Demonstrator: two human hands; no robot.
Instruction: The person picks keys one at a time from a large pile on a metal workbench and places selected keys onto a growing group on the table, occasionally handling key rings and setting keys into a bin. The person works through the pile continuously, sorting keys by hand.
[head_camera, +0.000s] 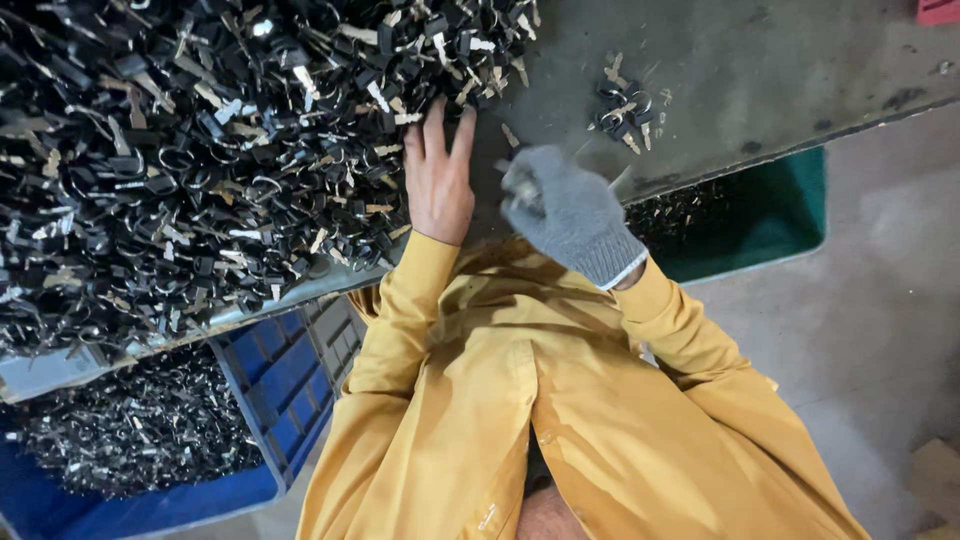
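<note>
Key pile: a dense heap of black-headed keys (200, 170) covers the left of the grey bench (760, 70), reaching the near edge.
Left hand: bare (438, 180), laid flat on the fringe of the heap, fingers spread apart and clamped on nothing.
Right hand: in a grey knit glove (570, 215), just beside the left at the bench edge; the picture is blurred here, so whether its grip is closed on a key cannot be told.
Small cluster: a few keys (625, 108) lie apart on bare bench beyond the gloved hand.
Bins below: a blue crate (285, 385) of metal key blanks sits under the left edge, a green bin (770, 215) holding more keys under the right.
Risk, bare hand: judged likely to be nicked, since uncovered fingers press on sharp cut blades.
Risk, spill: the heap crowds the edge; a sweep could send keys past either bin to the floor (880, 300).
Risk, mixing: pieces pushed off at the wrong spot could drop into the wrong bin.
</note>
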